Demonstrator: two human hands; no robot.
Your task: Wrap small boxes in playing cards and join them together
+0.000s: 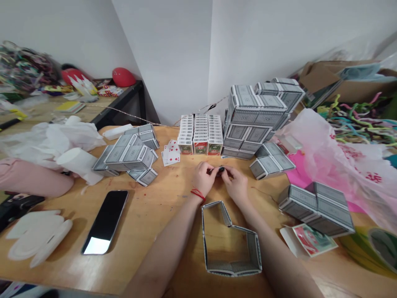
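Note:
My left hand (pixel 204 177) and my right hand (pixel 236 183) meet over the wooden table (pixel 149 231), fingers pinched together around a small dark thing (pixel 218 170) that I cannot make out. A red string is tied round my left wrist. Just in front of my forearms stands an angular open frame (pixel 231 240) built of grey-backed playing cards. Beyond my hands stand rows of card packs (pixel 200 136) and a few loose face-up cards (pixel 171 155).
Folded card blocks lie in a tall stack (pixel 254 120) at the back, to the left (pixel 128 154) and to the right (pixel 318 207). A black phone (pixel 106 221) lies left of my arm. White plastic (pixel 52 138) sits left, a pink bag (pixel 335 165) right.

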